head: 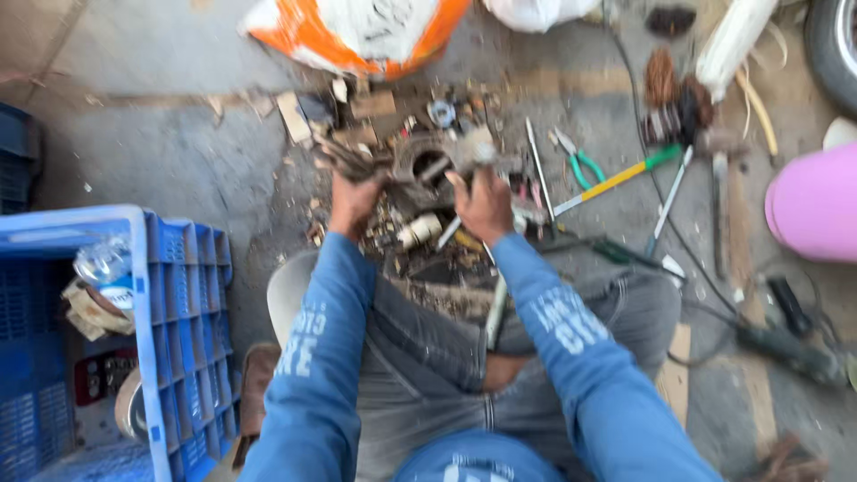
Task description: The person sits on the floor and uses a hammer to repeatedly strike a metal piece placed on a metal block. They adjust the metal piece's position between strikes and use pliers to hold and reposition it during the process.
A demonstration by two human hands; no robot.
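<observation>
Seated person, blue sleeves, over a concrete floor [161, 161]. Left hand [353, 202] closed around a bundle of wires [344, 159]. Right hand [485, 203] closed on a grey metal casting [437, 161], which rests among scrap between the hands. Blue crate [183, 295] at left; green pliers [578, 162] and pink tub [814, 207] farther right.

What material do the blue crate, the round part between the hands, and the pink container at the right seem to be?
Blue crate: likely moulded plastic, shown by its even colour and lattice walls. Round part, between the left hand and the right hand: probably dull grey metal, dirty; blur leaves it uncertain. Pink container: apparently smooth plastic with a soft sheen.
</observation>
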